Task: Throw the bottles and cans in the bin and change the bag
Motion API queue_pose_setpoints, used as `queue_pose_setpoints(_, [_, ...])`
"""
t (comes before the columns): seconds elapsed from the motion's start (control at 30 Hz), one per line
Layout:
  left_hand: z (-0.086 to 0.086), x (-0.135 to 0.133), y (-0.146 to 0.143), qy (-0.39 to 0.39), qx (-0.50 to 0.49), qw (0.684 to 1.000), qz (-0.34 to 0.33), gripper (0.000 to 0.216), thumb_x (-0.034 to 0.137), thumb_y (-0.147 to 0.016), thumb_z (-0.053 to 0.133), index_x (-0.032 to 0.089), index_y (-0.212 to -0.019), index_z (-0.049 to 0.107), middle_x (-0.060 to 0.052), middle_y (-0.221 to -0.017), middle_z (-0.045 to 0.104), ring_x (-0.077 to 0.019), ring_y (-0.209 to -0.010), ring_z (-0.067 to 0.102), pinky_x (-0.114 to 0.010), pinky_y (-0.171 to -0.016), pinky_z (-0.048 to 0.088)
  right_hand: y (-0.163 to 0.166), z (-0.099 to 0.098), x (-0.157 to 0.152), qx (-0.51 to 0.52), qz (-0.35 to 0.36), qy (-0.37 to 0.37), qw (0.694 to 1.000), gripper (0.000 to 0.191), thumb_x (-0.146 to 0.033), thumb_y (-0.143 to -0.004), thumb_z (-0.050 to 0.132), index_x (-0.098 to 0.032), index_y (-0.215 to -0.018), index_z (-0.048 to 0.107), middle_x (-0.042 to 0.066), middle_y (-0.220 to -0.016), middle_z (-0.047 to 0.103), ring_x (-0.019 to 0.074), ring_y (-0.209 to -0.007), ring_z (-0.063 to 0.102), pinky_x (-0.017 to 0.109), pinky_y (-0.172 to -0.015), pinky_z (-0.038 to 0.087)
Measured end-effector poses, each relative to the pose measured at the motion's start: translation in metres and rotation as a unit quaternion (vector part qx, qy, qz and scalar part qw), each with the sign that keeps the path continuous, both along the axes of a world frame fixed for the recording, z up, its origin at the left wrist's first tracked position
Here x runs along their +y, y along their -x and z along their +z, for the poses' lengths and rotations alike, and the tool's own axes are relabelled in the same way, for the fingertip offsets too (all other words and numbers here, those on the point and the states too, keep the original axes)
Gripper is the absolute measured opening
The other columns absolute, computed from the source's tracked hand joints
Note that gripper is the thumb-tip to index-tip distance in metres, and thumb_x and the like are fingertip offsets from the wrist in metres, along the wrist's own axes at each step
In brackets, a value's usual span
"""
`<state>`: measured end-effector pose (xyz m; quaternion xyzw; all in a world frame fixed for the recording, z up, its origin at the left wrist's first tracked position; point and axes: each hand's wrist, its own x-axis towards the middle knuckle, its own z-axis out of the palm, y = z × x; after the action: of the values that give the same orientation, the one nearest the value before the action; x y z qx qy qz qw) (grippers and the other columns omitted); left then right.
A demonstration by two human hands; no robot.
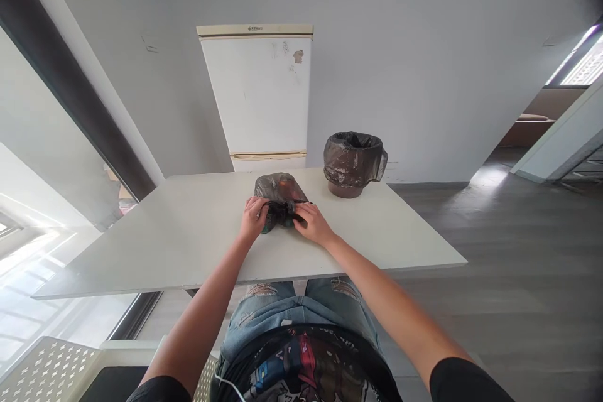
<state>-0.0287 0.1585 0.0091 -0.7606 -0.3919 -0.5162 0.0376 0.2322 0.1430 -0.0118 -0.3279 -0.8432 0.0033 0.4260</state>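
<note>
A dark, see-through plastic bag (pixel 279 186) lies on the white table in front of me, with something reddish and something green showing faintly through it. Its gathered top faces me. My left hand (pixel 255 216) is closed on the left side of this gathered part. On the right side, my right hand (pixel 311 221) grips the same bunched plastic between thumb and fingers. What exactly is inside the bag cannot be made out.
A brown trash bin (pixel 346 191) lined with a black bag (pixel 354 160) stands at the table's back right. Behind the white table (pixel 188 232) is a white refrigerator (pixel 259 94) against a grey wall. A pale plastic chair (pixel 51 364) stands at lower left.
</note>
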Motion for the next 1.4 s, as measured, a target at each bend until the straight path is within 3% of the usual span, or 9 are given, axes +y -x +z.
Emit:
queue_pose_setpoints(0.2, [0.000,-0.001,-0.002,0.013,0.014,1.000,0.015,0.025,0.029,-0.105,0.047,0.023,-0.099,0.070,-0.008,-0.095,0.073,-0.0251,-0.096,0.066,-0.045,-0.100,0.051,0.002,-0.001,0.003,-0.044,-0.062,0.019,0.997,0.021,-0.023,-0.107,0.054,-0.021,-0.100,0.074,0.009,-0.097,0.071,0.0252,-0.095,0.059,0.039,-0.085,0.040])
queue_pose_setpoints(0.33, [-0.001,0.001,0.001,0.032,-0.048,0.994,0.088,0.022,0.027,-0.104,0.047,0.023,-0.100,0.068,-0.010,-0.096,0.071,-0.0274,-0.097,0.064,-0.045,-0.097,0.050,-0.007,0.001,0.005,0.067,-0.103,0.005,0.992,0.025,-0.021,-0.108,0.047,-0.021,-0.101,0.071,0.009,-0.097,0.068,0.0245,-0.095,0.058,0.039,-0.087,0.041])
queue_pose_setpoints(0.5, [0.001,0.005,0.013,0.088,-0.203,0.957,0.187,0.022,0.024,-0.105,0.042,0.024,-0.096,0.062,-0.008,-0.094,0.067,-0.0254,-0.092,0.060,-0.040,-0.088,0.047,-0.020,0.002,0.016,0.283,-0.200,0.051,0.937,0.018,-0.018,-0.096,0.045,-0.022,-0.095,0.063,0.010,-0.102,0.064,0.0262,-0.098,0.058,0.038,-0.088,0.047])
queue_pose_setpoints(0.67, [0.002,0.006,0.024,0.122,-0.332,0.907,0.227,0.030,0.009,-0.096,0.038,0.024,-0.107,0.063,-0.009,-0.112,0.065,-0.0244,-0.110,0.058,-0.039,-0.097,0.045,-0.032,-0.013,0.026,0.358,-0.269,0.083,0.891,0.018,-0.014,-0.082,0.041,-0.023,-0.083,0.057,0.007,-0.093,0.061,0.0234,-0.088,0.057,0.035,-0.081,0.046])
queue_pose_setpoints(0.87, [0.008,0.000,0.024,0.030,-0.289,0.910,0.295,0.035,0.004,-0.089,0.041,0.022,-0.109,0.064,-0.010,-0.117,0.058,-0.0257,-0.115,0.056,-0.044,-0.106,0.042,-0.040,-0.009,0.024,0.405,-0.318,0.061,0.855,0.017,-0.017,-0.084,0.037,-0.024,-0.083,0.053,0.006,-0.093,0.060,0.0229,-0.089,0.057,0.035,-0.081,0.047])
queue_pose_setpoints(0.97, [0.010,-0.006,0.020,-0.036,-0.176,0.947,0.267,0.030,0.007,-0.088,0.046,0.022,-0.105,0.066,-0.012,-0.113,0.060,-0.0273,-0.112,0.057,-0.048,-0.108,0.042,-0.035,0.006,0.010,0.335,-0.241,-0.007,0.911,0.020,-0.019,-0.091,0.040,-0.024,-0.095,0.059,0.011,-0.109,0.066,0.0262,-0.106,0.060,0.043,-0.095,0.050])
queue_pose_setpoints(1.07, [0.008,-0.012,0.012,-0.055,0.007,0.994,0.099,0.025,0.012,-0.092,0.050,0.023,-0.102,0.070,-0.012,-0.108,0.066,-0.0270,-0.104,0.062,-0.046,-0.100,0.048,-0.020,0.014,-0.006,0.139,-0.073,-0.055,0.986,0.022,-0.020,-0.097,0.044,-0.024,-0.103,0.065,0.014,-0.116,0.070,0.0283,-0.113,0.063,0.047,-0.100,0.052])
queue_pose_setpoints(1.17, [0.005,-0.013,0.000,-0.014,0.163,0.986,-0.042,0.024,0.015,-0.095,0.053,0.025,-0.100,0.074,-0.011,-0.111,0.072,-0.0269,-0.104,0.066,-0.046,-0.098,0.051,-0.005,0.012,-0.016,-0.079,0.064,-0.052,0.994,0.025,-0.017,-0.098,0.046,-0.024,-0.107,0.069,0.012,-0.115,0.073,0.0257,-0.108,0.067,0.042,-0.094,0.054])
queue_pose_setpoints(1.4, [-0.006,-0.006,-0.014,0.177,0.247,0.952,0.027,0.036,0.024,-0.100,0.051,0.025,-0.127,0.076,-0.010,-0.115,0.077,-0.0263,-0.090,0.073,-0.038,-0.077,0.056,0.008,0.001,-0.018,-0.239,-0.063,0.025,0.969,0.021,-0.020,-0.097,0.051,-0.020,-0.094,0.071,0.004,-0.089,0.069,0.0141,-0.062,0.053,0.029,-0.056,0.029])
